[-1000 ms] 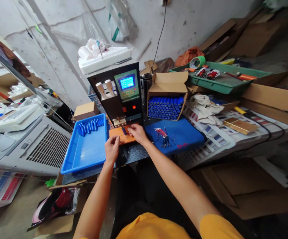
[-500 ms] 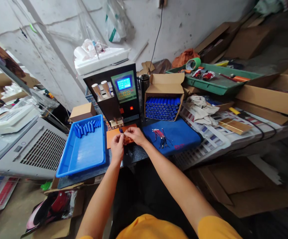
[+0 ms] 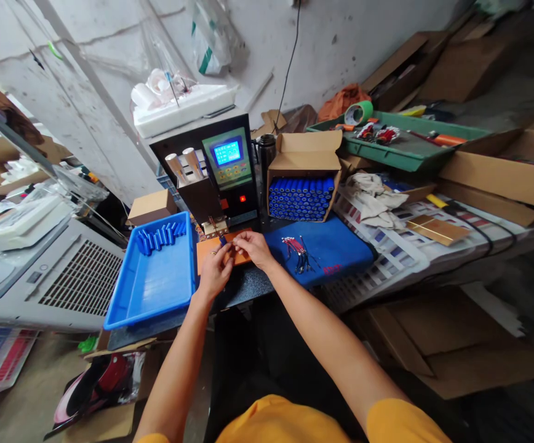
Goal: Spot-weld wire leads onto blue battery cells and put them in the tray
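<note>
My left hand (image 3: 215, 268) is closed around a small blue cylindrical battery cell (image 3: 222, 240), mostly hidden by the fingers, just below the electrodes (image 3: 215, 226) of a black spot welder (image 3: 202, 200). Close beside it, my right hand (image 3: 254, 248) pinches something too small to make out, its fingertips nearly meeting the left ones. Both hands are over an orange block (image 3: 205, 251) at the welder's foot. To the right, a bunch of red and black wire leads (image 3: 300, 253) lies on a blue mat (image 3: 341, 246).
On the left stands a blue tray (image 3: 156, 286) with several blue cells (image 3: 160, 239) at its far end. An open carton (image 3: 304, 161) packed with blue cells is right of the welder. Farther right are a green tray (image 3: 414, 161) and a white crate (image 3: 400, 252).
My left hand has turned and shifted slightly left and down, its fingers now more around the cell. My right hand stays pinched in nearly the same place. The view has moved a little.
</note>
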Tool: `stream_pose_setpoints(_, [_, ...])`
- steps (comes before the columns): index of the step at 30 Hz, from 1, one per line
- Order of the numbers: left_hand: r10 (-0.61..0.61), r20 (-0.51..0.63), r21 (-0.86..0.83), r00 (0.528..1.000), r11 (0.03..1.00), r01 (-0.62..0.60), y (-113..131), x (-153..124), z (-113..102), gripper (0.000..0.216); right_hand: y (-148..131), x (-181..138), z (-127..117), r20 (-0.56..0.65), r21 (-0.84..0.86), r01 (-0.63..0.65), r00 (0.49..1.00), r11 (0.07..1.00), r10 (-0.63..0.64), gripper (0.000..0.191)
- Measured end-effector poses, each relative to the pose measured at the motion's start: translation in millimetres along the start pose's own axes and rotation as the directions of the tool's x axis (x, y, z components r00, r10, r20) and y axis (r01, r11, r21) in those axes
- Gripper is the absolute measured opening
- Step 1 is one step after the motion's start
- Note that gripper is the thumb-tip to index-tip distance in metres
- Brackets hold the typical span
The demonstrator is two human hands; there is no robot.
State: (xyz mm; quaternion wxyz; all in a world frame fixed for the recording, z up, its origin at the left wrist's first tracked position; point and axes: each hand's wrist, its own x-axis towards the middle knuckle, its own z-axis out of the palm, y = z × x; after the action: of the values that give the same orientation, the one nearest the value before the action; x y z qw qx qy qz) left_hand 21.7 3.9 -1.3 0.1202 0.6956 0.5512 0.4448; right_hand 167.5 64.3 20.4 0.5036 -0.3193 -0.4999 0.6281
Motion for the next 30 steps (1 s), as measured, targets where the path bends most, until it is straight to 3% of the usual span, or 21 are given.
stream_pose_setpoints(5, [-0.125,-0.025,-0.139,0.992,0.983,0.121,-3,3,4,0.044,1,1,1,-0.02,0.007,-0.004,1.0,1.0,0.004,0.026])
stream_pose_setpoints(9, [-0.229,-0.023,-0.324,0.973,0.923,0.21,-2,6,2,0.034,3,4,1,-0.021,-0.011,-0.006,1.0,1.0,0.006,0.026])
stream_pose_setpoints(14, [-0.221,-0.045,-0.267,0.974,0.943,0.201,-2,20,-5,0.015,7,6,1,-0.021,-0.026,0.006,1.0,1.0,-0.006,0.025])
stream_pose_setpoints(19, [-0.244,0.022,-0.296,0.97,0.925,0.239,-8,27,-2,0.017,8,7,1,-0.032,-0.078,0.014,0.999,0.997,-0.017,0.022])
stream_pose_setpoints(25, [-0.229,0.006,-0.264,0.973,0.939,0.223,-11,24,3,0.016,5,10,6,-0.058,-0.139,0.004,0.998,0.99,-0.013,0.017])
stream_pose_setpoints(30, [-0.212,0.016,-0.25,0.977,0.946,0.209,-14,22,5,0.018,-2,14,14,-0.007,-0.227,0.019,1.0,0.974,-0.021,0.017])
